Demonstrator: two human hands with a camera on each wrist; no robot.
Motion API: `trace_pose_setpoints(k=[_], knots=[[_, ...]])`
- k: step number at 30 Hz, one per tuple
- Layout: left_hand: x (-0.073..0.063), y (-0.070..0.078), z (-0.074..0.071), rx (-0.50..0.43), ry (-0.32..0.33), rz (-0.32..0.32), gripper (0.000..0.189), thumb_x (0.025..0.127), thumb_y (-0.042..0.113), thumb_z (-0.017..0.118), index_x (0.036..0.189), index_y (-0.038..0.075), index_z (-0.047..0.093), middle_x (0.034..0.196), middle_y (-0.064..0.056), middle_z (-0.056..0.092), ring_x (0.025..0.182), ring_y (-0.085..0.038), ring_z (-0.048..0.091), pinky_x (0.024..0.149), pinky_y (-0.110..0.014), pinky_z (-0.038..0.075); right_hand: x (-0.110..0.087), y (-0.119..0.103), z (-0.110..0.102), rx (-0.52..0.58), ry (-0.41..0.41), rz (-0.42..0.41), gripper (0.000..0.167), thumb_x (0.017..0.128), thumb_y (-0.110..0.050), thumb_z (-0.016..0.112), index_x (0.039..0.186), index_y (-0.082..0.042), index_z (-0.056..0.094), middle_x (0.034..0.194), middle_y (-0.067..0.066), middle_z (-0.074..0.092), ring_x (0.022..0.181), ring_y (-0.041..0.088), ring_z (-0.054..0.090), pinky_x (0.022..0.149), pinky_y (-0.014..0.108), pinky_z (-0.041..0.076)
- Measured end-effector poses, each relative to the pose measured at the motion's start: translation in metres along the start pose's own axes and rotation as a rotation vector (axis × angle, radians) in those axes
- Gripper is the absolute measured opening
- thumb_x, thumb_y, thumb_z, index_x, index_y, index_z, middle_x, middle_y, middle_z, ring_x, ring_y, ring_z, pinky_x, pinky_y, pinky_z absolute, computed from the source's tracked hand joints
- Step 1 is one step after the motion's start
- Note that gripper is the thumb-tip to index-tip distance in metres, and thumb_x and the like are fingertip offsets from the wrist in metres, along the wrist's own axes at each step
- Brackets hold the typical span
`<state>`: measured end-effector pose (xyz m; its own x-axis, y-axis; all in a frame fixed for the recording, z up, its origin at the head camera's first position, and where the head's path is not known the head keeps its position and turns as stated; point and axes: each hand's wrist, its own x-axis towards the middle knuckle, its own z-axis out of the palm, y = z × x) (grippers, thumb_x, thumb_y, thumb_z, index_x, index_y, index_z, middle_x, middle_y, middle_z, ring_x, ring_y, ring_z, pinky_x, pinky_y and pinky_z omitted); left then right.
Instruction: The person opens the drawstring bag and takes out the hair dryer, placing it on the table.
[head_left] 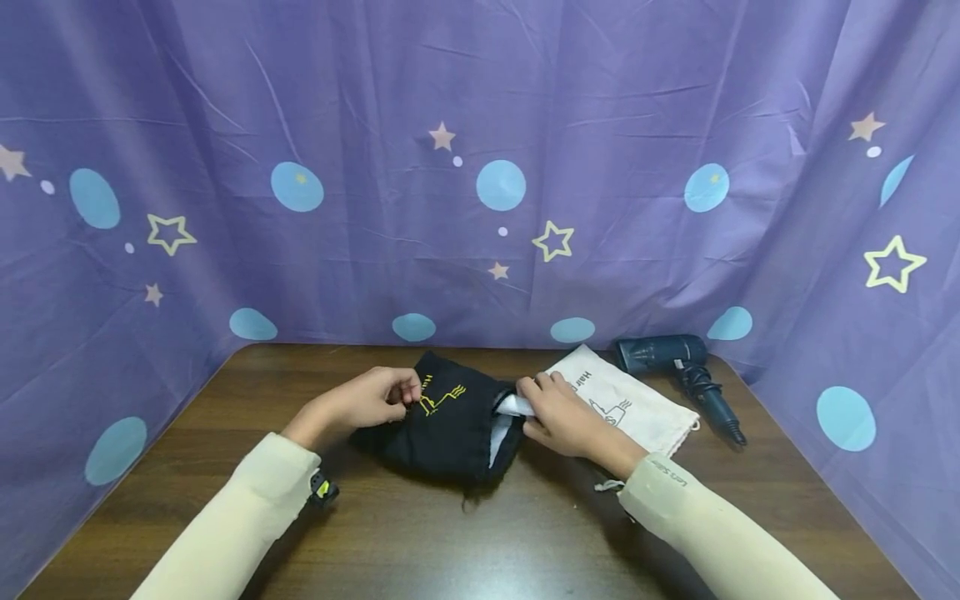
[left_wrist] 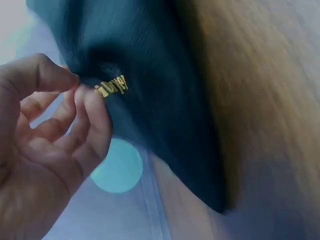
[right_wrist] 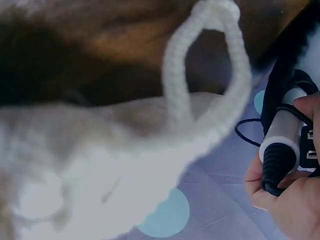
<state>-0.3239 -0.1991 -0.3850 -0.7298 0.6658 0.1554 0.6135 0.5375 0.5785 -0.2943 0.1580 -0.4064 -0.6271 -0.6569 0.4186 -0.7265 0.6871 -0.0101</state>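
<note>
A black drawstring-style cloth bag [head_left: 442,437] with yellow "Hair" lettering and a hair dryer drawing lies on the table, its mouth gaping toward the right. My left hand [head_left: 371,398] pinches the bag's cloth beside the lettering, thumb against fingertips in the left wrist view. At the mouth, my right hand [head_left: 566,421] grips the white handle of a hair dryer [right_wrist: 284,127], partly inside the bag. A black ribbed cord sleeve [right_wrist: 279,162] sticks out of the handle's end, and a black plug [right_wrist: 309,145] is held along with it. The dryer's head is hidden by the bag.
Under and behind the right forearm lies a white cloth bag [head_left: 645,408] with a dark hair dryer print and a drawstring loop [right_wrist: 177,75]. A dark blue hair dryer [head_left: 660,354] with its cord bundled rests at the back right. Purple curtains [head_left: 390,267] enclose the wooden table [head_left: 390,550].
</note>
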Motion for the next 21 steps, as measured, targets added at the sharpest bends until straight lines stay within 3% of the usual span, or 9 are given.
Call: trace_pose_setpoints(k=[6,12,16,21], knots=[[0.016,0.002,0.001,0.150,0.103,0.064,0.032,0.086,-0.006,0.063,0.116,0.007,0.059,0.110,-0.009,0.059,0.097,-0.023,0.057,0.085,-0.040,0.048,0.004,0.003,0.000,-0.031,0.037,-0.096,0.045,0.082,-0.016,0.074,0.120,-0.008,0.054,0.097,0.005,0.053,0.087,0.026,0.049,0.076,0.039,0.042],[0.026,0.004,0.000,0.324,0.123,0.082,0.048,0.086,-0.003,0.067,0.131,0.013,0.059,0.132,-0.006,0.054,0.119,-0.031,0.046,0.100,-0.052,0.039,0.007,0.004,0.001,-0.027,0.045,-0.123,0.044,0.082,-0.016,0.072,0.121,-0.008,0.054,0.098,0.005,0.053,0.087,0.024,0.047,0.075,0.037,0.040],[0.030,0.002,0.001,0.428,0.139,0.154,0.041,0.087,-0.002,0.070,0.123,0.016,0.062,0.118,-0.001,0.062,0.109,-0.026,0.053,0.091,-0.049,0.040,0.009,0.005,0.003,-0.024,0.037,-0.113,0.042,0.082,-0.016,0.072,0.120,-0.009,0.054,0.099,0.005,0.053,0.088,0.024,0.047,0.075,0.037,0.041],[0.031,-0.004,0.001,0.379,0.167,0.225,0.028,0.086,-0.008,0.066,0.106,0.011,0.059,0.089,-0.002,0.051,0.085,-0.017,0.048,0.076,-0.037,0.040,0.009,0.006,0.003,-0.039,0.032,-0.095,0.039,0.083,-0.018,0.073,0.117,-0.013,0.054,0.100,0.003,0.054,0.088,0.023,0.047,0.073,0.036,0.039]])
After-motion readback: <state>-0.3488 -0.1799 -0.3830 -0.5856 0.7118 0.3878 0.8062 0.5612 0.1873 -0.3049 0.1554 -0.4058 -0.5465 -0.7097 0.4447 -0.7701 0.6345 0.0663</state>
